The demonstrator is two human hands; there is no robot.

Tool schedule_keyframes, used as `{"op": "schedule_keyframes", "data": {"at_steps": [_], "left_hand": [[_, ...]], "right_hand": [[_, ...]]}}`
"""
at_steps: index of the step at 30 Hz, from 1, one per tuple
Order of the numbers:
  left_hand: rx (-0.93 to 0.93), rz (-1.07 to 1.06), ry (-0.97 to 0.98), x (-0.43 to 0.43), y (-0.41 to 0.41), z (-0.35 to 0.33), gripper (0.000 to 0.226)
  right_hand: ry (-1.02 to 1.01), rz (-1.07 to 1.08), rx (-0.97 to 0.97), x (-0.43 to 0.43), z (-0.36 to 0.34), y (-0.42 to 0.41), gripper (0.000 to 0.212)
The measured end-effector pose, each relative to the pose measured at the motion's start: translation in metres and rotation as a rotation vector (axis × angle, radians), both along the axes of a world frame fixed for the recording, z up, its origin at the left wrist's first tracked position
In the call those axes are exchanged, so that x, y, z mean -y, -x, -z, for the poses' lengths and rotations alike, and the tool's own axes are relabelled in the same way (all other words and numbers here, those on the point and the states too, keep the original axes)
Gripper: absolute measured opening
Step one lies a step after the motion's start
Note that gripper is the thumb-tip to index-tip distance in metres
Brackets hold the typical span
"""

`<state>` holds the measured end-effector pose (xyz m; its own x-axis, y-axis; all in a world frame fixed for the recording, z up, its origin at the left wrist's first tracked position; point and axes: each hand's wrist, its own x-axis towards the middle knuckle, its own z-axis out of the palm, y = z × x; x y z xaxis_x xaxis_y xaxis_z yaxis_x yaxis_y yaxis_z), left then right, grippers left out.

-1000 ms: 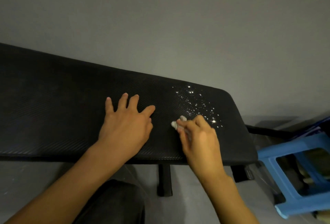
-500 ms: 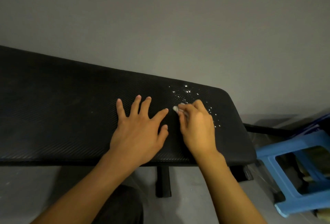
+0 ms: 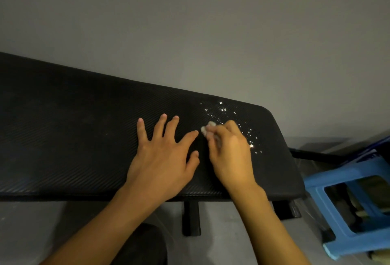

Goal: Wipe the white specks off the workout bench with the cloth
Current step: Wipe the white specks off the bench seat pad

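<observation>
A black padded workout bench runs across the view from left to right. White specks are scattered over its right end, some of them past my right hand near the far right. My right hand grips a small whitish cloth, mostly hidden under the fingers, and holds it against the pad among the specks. My left hand rests flat on the bench just left of it, fingers spread.
A blue plastic stool stands at the right end of the bench. A grey wall rises behind the bench. The bench's black leg stands on the grey floor below my arms.
My right hand moved the cloth up from the near edge into the specks, then held about there. My left hand slid right along the pad. Fewer specks show near the hand.
</observation>
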<state>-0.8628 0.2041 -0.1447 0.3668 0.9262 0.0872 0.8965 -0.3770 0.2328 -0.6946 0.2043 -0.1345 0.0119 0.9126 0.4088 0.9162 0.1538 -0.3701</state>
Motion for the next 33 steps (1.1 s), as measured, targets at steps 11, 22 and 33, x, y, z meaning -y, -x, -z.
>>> {"op": "schedule_keyframes", "data": {"at_steps": [11, 22, 33], "left_hand": [[0.005, -0.009, -0.03, -0.001, 0.0, 0.002, 0.068], [0.018, -0.013, -0.063, -0.001, -0.002, 0.004, 0.055], [0.033, -0.023, -0.074, -0.002, -0.004, 0.004, 0.054]], "right_hand": [[-0.028, 0.05, 0.04, -0.036, -0.003, 0.007, 0.022], [0.031, 0.128, 0.141, -0.06, -0.013, 0.008, 0.026], [0.0, 0.117, 0.179, -0.044, -0.009, 0.011, 0.028]]}}
